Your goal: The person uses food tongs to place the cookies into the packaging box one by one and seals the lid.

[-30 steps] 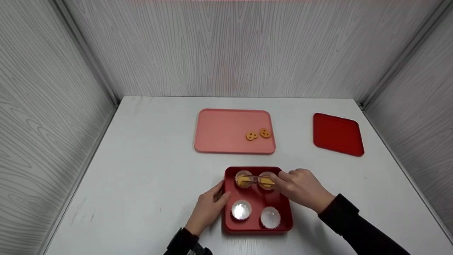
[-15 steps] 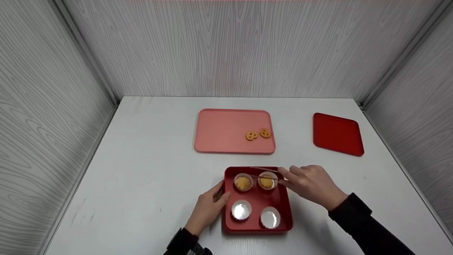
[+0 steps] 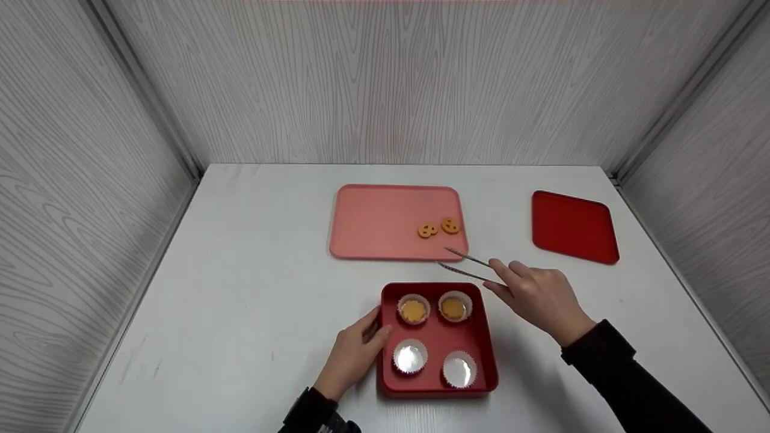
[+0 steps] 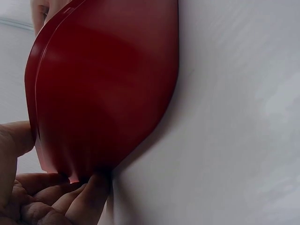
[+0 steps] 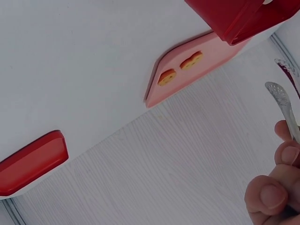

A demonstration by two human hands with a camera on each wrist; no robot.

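Note:
My left hand (image 3: 355,352) grips the left wall of a red square box (image 3: 434,337), thumb over the rim and fingers against its side (image 4: 103,79). Inside stand several white paper baking cups. The two far ones each hold a yellow biscuit (image 3: 413,311); the near left cup (image 3: 410,356) and near right cup (image 3: 459,369) show bare shiny bottoms. In my right hand (image 3: 538,297) I pinch metal tongs (image 5: 281,98). Their tips are spread with nothing between them, over the gap between the box and a pink tray (image 3: 379,216). Two pretzel-shaped biscuits (image 3: 428,230) lie on that tray.
A smaller dark red tray (image 3: 574,228) lies at the back right of the white table (image 3: 252,288). Wood-grain panels (image 3: 385,84) stand behind and at both sides of the table.
The tongs have let go of the biscuit in the far right cup, spread apart and risen away from the box toward the pink tray. My left hand and the box have stayed put.

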